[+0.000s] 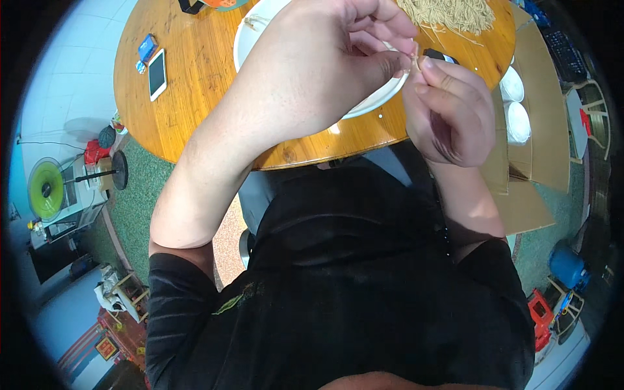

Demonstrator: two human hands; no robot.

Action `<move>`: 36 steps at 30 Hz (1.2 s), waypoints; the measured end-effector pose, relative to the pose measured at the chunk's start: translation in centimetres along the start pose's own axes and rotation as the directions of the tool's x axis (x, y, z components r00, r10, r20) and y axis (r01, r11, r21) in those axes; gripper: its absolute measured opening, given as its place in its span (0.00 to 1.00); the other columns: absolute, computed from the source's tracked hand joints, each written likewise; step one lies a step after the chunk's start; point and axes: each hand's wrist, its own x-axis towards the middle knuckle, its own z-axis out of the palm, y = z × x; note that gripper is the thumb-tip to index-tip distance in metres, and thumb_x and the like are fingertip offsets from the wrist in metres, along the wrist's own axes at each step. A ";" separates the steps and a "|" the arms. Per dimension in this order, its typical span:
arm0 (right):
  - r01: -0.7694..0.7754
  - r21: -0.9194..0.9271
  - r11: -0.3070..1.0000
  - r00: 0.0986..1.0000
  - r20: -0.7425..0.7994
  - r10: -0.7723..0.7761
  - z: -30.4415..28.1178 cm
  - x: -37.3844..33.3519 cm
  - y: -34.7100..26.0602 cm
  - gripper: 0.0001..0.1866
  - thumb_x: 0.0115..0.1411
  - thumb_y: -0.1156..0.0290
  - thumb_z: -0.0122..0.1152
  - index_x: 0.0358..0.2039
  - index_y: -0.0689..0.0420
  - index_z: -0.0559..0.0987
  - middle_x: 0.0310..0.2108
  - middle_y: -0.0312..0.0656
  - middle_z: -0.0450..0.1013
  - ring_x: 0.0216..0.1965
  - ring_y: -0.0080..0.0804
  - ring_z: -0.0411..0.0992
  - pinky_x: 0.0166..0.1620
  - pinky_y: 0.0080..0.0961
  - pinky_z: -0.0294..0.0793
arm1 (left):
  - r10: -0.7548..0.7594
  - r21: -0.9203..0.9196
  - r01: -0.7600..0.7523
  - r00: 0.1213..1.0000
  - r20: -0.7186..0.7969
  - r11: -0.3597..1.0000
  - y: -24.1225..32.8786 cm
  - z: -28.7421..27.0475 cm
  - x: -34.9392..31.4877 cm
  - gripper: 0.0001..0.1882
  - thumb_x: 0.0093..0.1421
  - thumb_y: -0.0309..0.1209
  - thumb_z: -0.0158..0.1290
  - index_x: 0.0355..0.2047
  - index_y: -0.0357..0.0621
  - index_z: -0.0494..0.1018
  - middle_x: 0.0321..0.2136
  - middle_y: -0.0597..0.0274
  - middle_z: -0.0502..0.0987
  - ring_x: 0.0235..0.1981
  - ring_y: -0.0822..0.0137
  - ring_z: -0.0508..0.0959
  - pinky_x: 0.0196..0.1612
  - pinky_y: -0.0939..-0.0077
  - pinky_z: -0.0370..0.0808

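My left hand (361,55) is raised over a white basin (383,97), thumb and index finger pinched together, the other fingers loosely curled. My right hand (455,110) meets it just beyond the basin's right rim, also in a pinch with its fingers folded in. Between the two sets of fingertips shows a small bit of beige cord (416,62); most of it is covered by the fingers. A heap of similar beige cords (448,14) lies on the table beyond my hands. A few pale strands (257,21) rest at the basin's left side.
The round wooden table (195,97) holds a white phone (157,75), a small blue packet (147,45) and a dark object (439,56) behind my right hand. To the right, an opened cardboard box (546,123) contains white rolls (517,123). A green fan (47,190) stands at left.
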 end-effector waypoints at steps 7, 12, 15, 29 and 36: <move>-0.018 0.027 0.999 0.998 0.066 0.016 -0.3 0.5 -0.9 0.17 0.51 0.92 0.77 0.37 0.62 0.79 0.40 0.52 0.85 0.39 0.46 0.86 0.43 0.34 0.88 | 0.735 -0.020 -0.739 0.666 0.126 0.673 -3.9 -1.1 2.3 0.15 0.66 0.13 0.62 0.51 0.36 0.76 0.42 0.62 0.83 0.44 0.74 0.83 0.50 0.80 0.81; -0.054 0.056 0.997 0.993 0.104 0.048 -0.6 0.8 -1.0 0.17 0.53 0.92 0.76 0.37 0.62 0.79 0.39 0.53 0.85 0.39 0.45 0.86 0.44 0.34 0.88 | 0.710 -0.075 -0.707 0.689 0.147 0.703 -3.9 -1.5 2.5 0.17 0.65 0.12 0.62 0.51 0.36 0.75 0.41 0.63 0.83 0.42 0.75 0.83 0.48 0.81 0.81; -0.114 0.130 0.985 0.993 0.033 0.111 -0.1 -0.3 -0.6 0.13 0.53 0.88 0.76 0.36 0.61 0.83 0.40 0.48 0.86 0.40 0.39 0.86 0.42 0.27 0.85 | 0.338 -0.134 -0.328 0.939 0.065 0.935 -1.4 -0.8 1.1 0.18 0.65 0.11 0.61 0.52 0.37 0.75 0.39 0.64 0.84 0.41 0.76 0.83 0.47 0.82 0.81; -0.500 0.637 0.587 0.808 0.098 0.581 0.0 0.7 -2.2 0.23 0.61 0.89 0.72 0.52 0.66 0.72 0.43 0.51 0.83 0.44 0.30 0.85 0.48 0.22 0.86 | -0.084 -0.102 0.083 0.996 -0.002 0.991 0.1 -0.4 0.9 0.16 0.65 0.11 0.61 0.50 0.37 0.74 0.36 0.64 0.84 0.40 0.75 0.85 0.46 0.82 0.81; -0.577 0.658 0.484 0.727 0.145 0.671 0.1 0.6 -1.9 0.22 0.62 0.89 0.69 0.53 0.64 0.71 0.44 0.52 0.82 0.42 0.28 0.83 0.47 0.22 0.84 | -0.114 -0.140 0.108 0.993 -0.039 0.984 0.3 -0.2 0.8 0.16 0.66 0.10 0.58 0.50 0.38 0.75 0.36 0.65 0.83 0.38 0.76 0.83 0.45 0.84 0.81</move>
